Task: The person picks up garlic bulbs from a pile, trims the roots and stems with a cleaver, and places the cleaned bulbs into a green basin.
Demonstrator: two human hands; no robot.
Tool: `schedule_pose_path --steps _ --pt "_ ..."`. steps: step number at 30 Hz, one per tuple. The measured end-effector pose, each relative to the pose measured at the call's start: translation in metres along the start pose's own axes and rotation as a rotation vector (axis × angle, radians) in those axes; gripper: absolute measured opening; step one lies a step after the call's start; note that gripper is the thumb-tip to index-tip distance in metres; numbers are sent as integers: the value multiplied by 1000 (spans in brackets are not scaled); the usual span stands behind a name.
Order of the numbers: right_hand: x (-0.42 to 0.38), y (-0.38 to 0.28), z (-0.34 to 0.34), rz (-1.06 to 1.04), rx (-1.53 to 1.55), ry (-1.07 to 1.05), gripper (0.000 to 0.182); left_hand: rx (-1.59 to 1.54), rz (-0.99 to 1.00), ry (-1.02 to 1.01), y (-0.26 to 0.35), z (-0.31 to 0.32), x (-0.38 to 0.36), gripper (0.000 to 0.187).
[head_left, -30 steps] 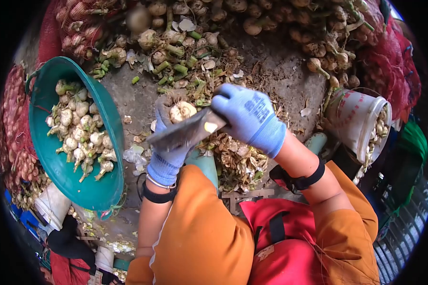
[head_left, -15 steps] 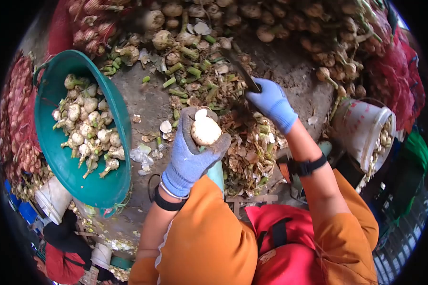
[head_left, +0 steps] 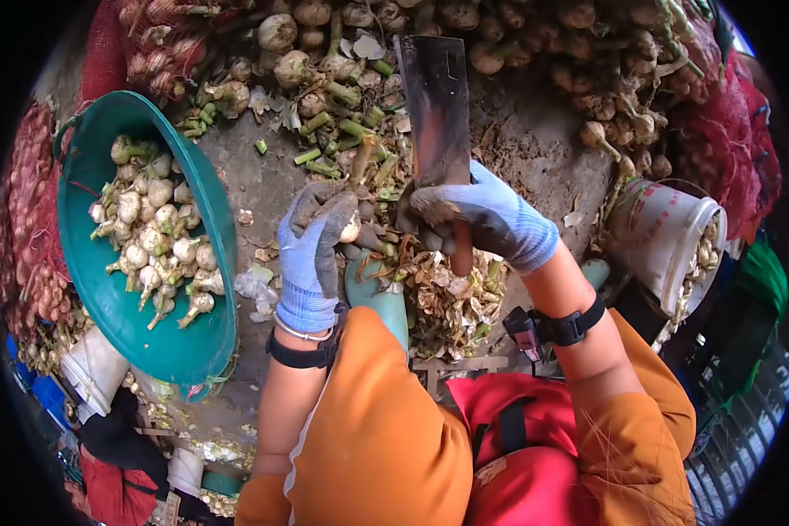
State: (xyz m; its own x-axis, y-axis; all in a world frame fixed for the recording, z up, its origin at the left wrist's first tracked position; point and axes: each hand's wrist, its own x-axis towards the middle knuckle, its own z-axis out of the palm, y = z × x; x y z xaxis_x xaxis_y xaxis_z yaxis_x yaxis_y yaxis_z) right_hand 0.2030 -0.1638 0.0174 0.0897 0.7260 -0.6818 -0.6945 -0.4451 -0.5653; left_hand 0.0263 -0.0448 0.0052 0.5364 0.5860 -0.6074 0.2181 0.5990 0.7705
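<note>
My left hand (head_left: pixel 314 237), in a blue glove with a grey palm, is closed around a garlic bulb (head_left: pixel 351 230). Fingers cover much of the bulb, and a dry stem (head_left: pixel 362 159) rises just above it. Close by on the right, my gloved right hand (head_left: pixel 491 215) grips the wooden handle of a cleaver (head_left: pixel 438 105). Its broad, stained blade points away from me with the flat side showing. Beneath and between the hands lies a heap of dry skins and leaves (head_left: pixel 456 302).
A green basin (head_left: pixel 180 351) with trimmed garlic bulbs stands on the left. Cut green stems (head_left: pixel 320 127) and untrimmed bulbs (head_left: pixel 294 66) lie ahead. On the right are a tipped white bucket (head_left: pixel 662 232) and a red mesh sack (head_left: pixel 732 149). Another person (head_left: pixel 118 473) is at lower left.
The cleaver has swung from a slanted, edge-on view to flat side showing, as my right hand came down and left. My left hand has turned, hiding more of the bulb.
</note>
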Motion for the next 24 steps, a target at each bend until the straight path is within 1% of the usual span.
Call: schedule_pose_path --steps 2,3,4,6,9,11,13,14,15,16,17,18,20,21,22,23,24 --pt "-5 0 -5 81 35 -192 26 -11 1 11 0 -4 -1 29" --pt "-7 4 -3 85 133 -235 25 -56 -6 3 -1 -5 -1 29" --pt "-7 3 -3 80 130 -237 25 -101 -11 -6 -1 -6 0 30" --pt "-7 0 -1 76 69 -361 27 -117 -5 -14 -1 -5 -1 29" --pt "-12 -6 4 86 49 -346 30 -144 -8 -7 1 -4 -2 25" --pt "-11 -4 3 105 48 -339 31 -165 -32 12 2 -3 -2 32" --pt "-5 -4 7 -63 -244 -155 33 -128 -22 -3 2 -3 -2 29" --pt "-6 -9 9 10 -440 43 27 -91 -9 -19 3 -3 -1 26" --pt "-2 -7 9 -291 -961 168 24 -91 -10 -19 -10 -9 4 26" --pt "2 -6 8 -606 -1476 295 20 3 12 -77 -22 -15 11 26" --pt "0 -9 9 -675 -1470 229 21 50 21 -107 -31 -22 12 26" --pt "6 -4 2 -671 -1470 231 21 96 32 -136 -31 -22 11 26" --pt "34 -3 -28 -412 -1579 271 23 -3 96 -1 12 -1 -1 26" --pt "45 -17 -45 -164 -1575 262 25 -56 186 28 18 -14 4 27" --pt "55 -28 -61 89 -1547 253 27 -369 164 -108 27 -38 10 30" --pt "63 -33 -71 -108 -1567 340 30 -684 139 -241 39 -61 15 33" --pt "71 -35 -78 -301 -1576 414 33 -957 207 -321 49 -77 7 37"
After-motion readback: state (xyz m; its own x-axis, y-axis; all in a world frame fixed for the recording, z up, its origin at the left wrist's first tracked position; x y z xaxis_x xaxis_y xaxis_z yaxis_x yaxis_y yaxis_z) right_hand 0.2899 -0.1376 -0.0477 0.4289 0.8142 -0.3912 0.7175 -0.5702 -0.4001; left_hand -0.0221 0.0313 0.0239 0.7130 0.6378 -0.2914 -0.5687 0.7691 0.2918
